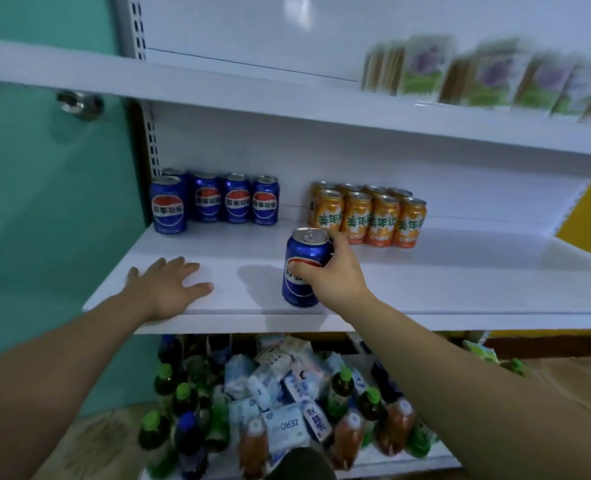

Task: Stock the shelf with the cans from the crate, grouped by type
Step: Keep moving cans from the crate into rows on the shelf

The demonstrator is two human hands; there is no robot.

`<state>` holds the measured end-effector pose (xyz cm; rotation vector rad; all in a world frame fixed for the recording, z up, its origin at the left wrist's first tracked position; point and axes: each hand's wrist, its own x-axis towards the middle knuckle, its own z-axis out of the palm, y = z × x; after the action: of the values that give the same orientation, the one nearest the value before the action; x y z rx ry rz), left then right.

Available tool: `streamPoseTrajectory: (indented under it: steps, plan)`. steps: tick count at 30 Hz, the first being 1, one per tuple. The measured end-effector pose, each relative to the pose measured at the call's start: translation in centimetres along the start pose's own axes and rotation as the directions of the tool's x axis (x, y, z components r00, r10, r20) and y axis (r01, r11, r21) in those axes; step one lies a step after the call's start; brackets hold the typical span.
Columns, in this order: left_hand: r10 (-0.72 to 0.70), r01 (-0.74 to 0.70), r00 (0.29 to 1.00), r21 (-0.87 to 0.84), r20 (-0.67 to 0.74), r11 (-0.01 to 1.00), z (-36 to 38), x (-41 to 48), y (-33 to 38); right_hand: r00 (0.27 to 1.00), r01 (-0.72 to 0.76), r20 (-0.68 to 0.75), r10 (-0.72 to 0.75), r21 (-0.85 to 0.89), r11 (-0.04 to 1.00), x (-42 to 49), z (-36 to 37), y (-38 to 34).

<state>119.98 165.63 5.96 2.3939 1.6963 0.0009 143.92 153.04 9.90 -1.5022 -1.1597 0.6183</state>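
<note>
My right hand grips a blue cola can that stands upright near the front edge of the white middle shelf. My left hand rests flat on the shelf to the can's left, fingers spread. At the back left stands a group of several blue cola cans. A block of several orange soda cans stands at the back centre, just beyond the held can. No crate is in view.
The upper shelf overhangs and carries blurred green and purple cartons at the right. Below, a lower shelf holds green-capped bottles, tissue packs and amber bottles. A teal wall with a door knob is on the left.
</note>
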Motion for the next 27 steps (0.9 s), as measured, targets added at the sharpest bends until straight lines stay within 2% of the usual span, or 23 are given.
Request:
streamPoseTrajectory:
  steps: [9,15,27]
  plan:
    - [0.010,-0.009,0.999,0.028,-0.054,1.000,0.9,0.9,-0.5,0.988,0.054,0.142,-0.053,-0.002,0.999,7.3,9.3,-1.3]
    - [0.030,-0.029,0.997,0.021,-0.071,0.999,0.8,0.9,-0.5,0.979,0.059,0.200,-0.039,-0.092,0.994,12.7,15.0,-1.9]
    - [0.024,-0.025,0.997,-0.007,-0.076,1.000,1.2,1.2,-1.0,0.987,0.141,0.094,-0.130,-0.120,0.983,18.7,20.6,-0.8]
